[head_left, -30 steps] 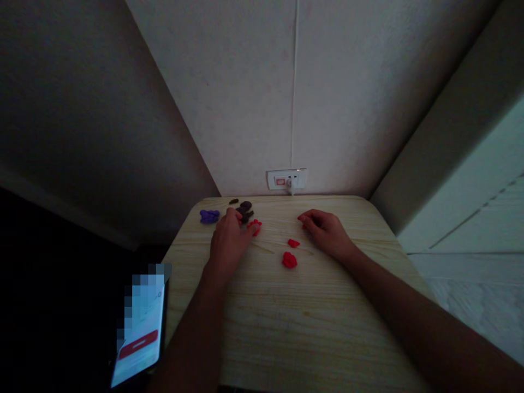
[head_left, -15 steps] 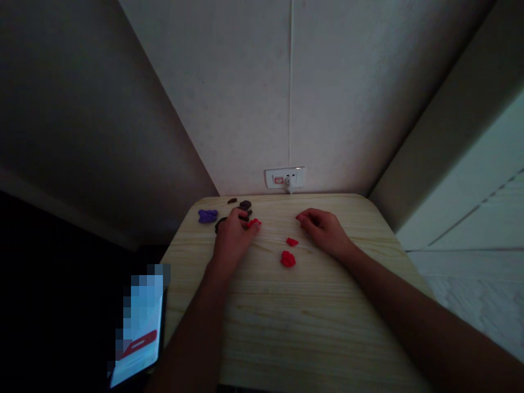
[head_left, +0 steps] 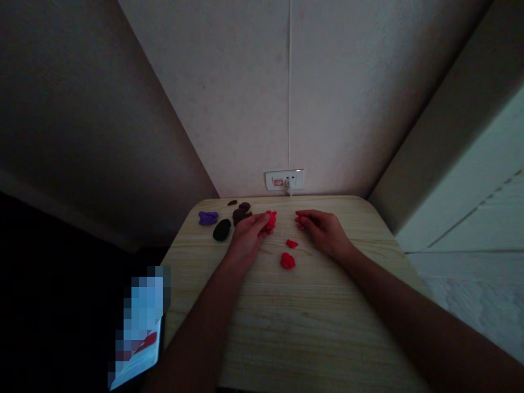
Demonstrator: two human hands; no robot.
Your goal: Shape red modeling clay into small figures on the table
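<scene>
My left hand [head_left: 248, 236] is closed on a knobbly red modelling clay figure [head_left: 271, 220], pinched between thumb and fingers just above the table. Facing it, my right hand [head_left: 323, 228] pinches a small bit of red clay [head_left: 302, 219], mostly covered by the fingers. Between the hands and nearer to me, a small red clay piece [head_left: 292, 243] and a bigger red clay lump [head_left: 287, 261] lie on the wood. Left of my left hand are brown clay pieces [head_left: 241, 213], a black clay lump [head_left: 221, 230] and a purple clay lump [head_left: 208, 218].
The pale wooden table [head_left: 282, 327] has rounded far corners and meets the wall. A white wall socket [head_left: 284, 179] with a plug sits just above its far edge. A phone with a lit screen [head_left: 139, 338] stands at the near left edge.
My left hand has lifted the red clay figure and moved it right, toward my right hand, uncovering the black lump. My right hand has turned slightly, showing the red bit in its fingers.
</scene>
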